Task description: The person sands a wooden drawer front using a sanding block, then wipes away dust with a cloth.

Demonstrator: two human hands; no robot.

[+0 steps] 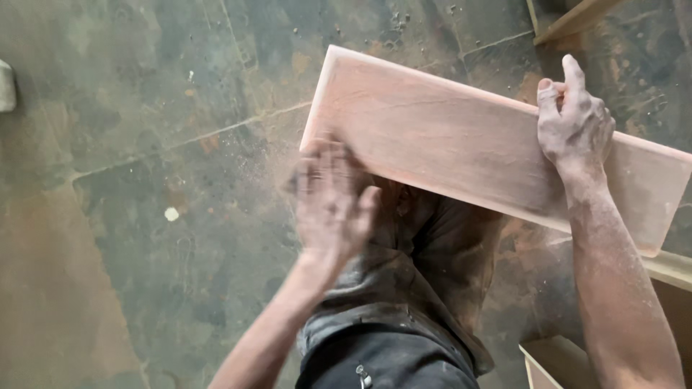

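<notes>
A long reddish wooden board (461,137) lies tilted across my raised knee, dusty on its face. My right hand (573,119) grips its far long edge near the right end, fingers curled over the top. My left hand (331,198) is blurred with motion at the board's near left edge, pressed flat against it; a small dark thing shows under the fingers, but I cannot tell what it is. Fine dust hangs in the air around that hand. My dark trousers (404,288) are coated with dust below the board.
A stained, cracked stone floor (144,180) spreads to the left, with specks of debris. Pale wooden pieces lie at the lower right (555,360) and a wooden strip at the top right (577,18). A pale object (6,86) sits at the left edge.
</notes>
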